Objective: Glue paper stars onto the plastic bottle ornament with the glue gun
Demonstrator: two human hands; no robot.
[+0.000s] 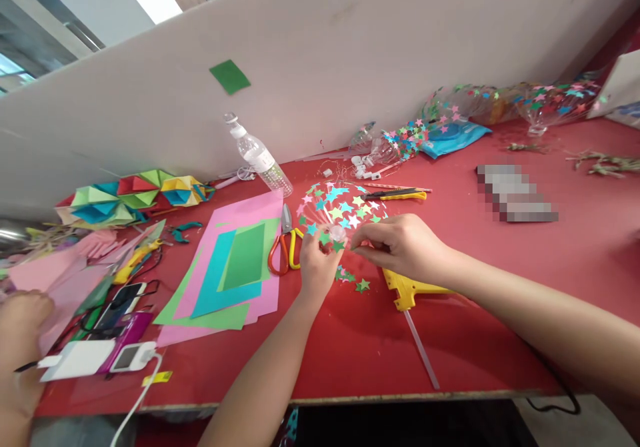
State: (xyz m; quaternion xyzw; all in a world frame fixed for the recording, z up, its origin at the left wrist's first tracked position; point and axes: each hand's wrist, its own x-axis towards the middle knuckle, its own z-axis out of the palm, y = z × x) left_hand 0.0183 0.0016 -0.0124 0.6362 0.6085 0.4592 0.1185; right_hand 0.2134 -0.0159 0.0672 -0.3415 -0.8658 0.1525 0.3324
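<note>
My left hand [319, 270] is closed on a clear plastic bottle top cut into fanned strips [345, 208], covered with small coloured paper stars. Close to its neck, my right hand [407, 247] has its thumb and fingers pinched together; whatever they hold is too small to make out. Several loose paper stars [363, 286] lie on the red table below my hands. A yellow glue gun [403, 288] with a glue stick [423, 353] in it rests under my right hand. To the left are scissors [286, 243] with red and yellow handles.
Coloured paper sheets [210, 293] lie left, near a clear bottle [260, 160] and folded paper shapes [135, 197]. Behind are a yellow cutter [400, 195], a blue packet [455, 140] and more star-covered plastic [407, 139]. Phones, cables and another person's hand [23, 313] are far left.
</note>
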